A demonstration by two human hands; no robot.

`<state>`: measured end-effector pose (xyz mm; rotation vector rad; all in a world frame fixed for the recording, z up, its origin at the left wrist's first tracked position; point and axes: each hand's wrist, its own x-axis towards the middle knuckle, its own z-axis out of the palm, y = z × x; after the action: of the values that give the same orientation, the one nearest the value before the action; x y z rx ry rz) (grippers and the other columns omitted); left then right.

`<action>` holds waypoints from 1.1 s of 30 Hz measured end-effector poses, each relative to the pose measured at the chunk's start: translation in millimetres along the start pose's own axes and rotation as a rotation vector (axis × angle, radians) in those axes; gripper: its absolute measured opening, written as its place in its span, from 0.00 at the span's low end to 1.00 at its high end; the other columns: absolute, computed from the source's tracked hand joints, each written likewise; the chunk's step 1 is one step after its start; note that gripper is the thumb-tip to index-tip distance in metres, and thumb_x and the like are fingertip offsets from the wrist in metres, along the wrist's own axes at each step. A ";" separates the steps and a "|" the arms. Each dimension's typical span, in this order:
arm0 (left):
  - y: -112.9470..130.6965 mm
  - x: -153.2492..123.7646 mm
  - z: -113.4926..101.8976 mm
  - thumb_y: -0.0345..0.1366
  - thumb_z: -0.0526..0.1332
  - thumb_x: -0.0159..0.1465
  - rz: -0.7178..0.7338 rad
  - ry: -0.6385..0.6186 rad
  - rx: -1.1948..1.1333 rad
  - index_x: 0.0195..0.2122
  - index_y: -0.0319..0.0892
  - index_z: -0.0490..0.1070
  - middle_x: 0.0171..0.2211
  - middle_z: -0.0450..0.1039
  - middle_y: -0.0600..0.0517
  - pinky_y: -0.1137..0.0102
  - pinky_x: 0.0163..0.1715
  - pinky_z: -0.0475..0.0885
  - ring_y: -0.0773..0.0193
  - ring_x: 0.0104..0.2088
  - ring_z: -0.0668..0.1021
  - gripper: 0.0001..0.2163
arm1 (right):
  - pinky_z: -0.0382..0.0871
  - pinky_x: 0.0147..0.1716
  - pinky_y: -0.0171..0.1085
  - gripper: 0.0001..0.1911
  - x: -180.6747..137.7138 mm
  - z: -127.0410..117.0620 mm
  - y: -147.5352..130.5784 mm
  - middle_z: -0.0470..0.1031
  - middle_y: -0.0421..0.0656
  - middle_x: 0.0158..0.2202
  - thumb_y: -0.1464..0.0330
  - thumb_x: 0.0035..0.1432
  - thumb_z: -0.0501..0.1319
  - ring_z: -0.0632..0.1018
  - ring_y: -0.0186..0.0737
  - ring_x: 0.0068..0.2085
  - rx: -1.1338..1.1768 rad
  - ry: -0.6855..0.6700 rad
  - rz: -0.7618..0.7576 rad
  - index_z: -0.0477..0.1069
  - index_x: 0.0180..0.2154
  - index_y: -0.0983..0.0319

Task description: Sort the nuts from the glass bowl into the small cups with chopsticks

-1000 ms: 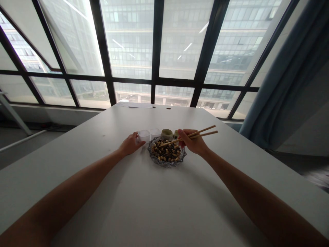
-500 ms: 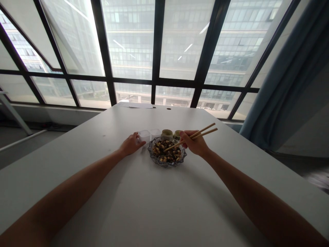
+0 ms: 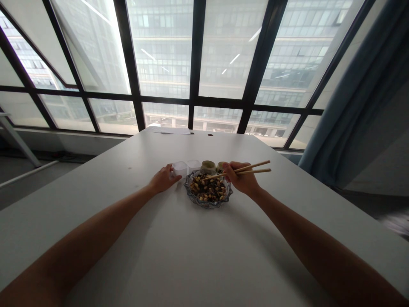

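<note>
My right hand [image 3: 243,178] holds a pair of wooden chopsticks [image 3: 252,168]. Their tips reach over a scalloped glass bowl [image 3: 209,204] of mixed nuts and seeds [image 3: 209,187], near its far left part; whether they pinch a piece is too small to tell. With thumb and fingers, my left hand [image 3: 162,179] grips the left side of a small clear plastic cup [image 3: 179,169]. A second clear cup [image 3: 194,165] stands just right of it. Behind the bowl are two greenish round containers, one in the middle [image 3: 208,166] and one partly hidden by my right hand [image 3: 220,166].
Everything stands on a long white table [image 3: 191,256]. Paper sheets [image 3: 169,131] lie at its far end, close to a small dark round spot [image 3: 210,134]. Large windows [image 3: 166,51] rise beyond, and a blue curtain [image 3: 341,111] hangs on the right.
The chopsticks have tilted flatter, and their tips have risen from the middle of the nuts toward the bowl's far side. My left hand stays at the clear cup.
</note>
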<state>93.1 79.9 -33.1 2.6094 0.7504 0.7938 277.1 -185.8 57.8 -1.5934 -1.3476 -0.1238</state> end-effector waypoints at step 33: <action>-1.7 0.4 -0.2 0.52 0.62 0.61 0.007 -0.003 0.002 0.54 0.39 0.64 0.48 0.76 0.38 0.57 0.48 0.73 0.46 0.49 0.78 0.27 | 0.62 0.13 0.32 0.31 0.5 3.9 11.1 0.71 0.41 0.15 0.42 0.60 0.56 0.70 0.33 0.15 0.141 -0.137 0.071 0.70 0.21 0.61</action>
<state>92.6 81.6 -33.5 2.6158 0.7426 0.7907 284.0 -181.2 49.5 -1.5511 -1.3712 0.1235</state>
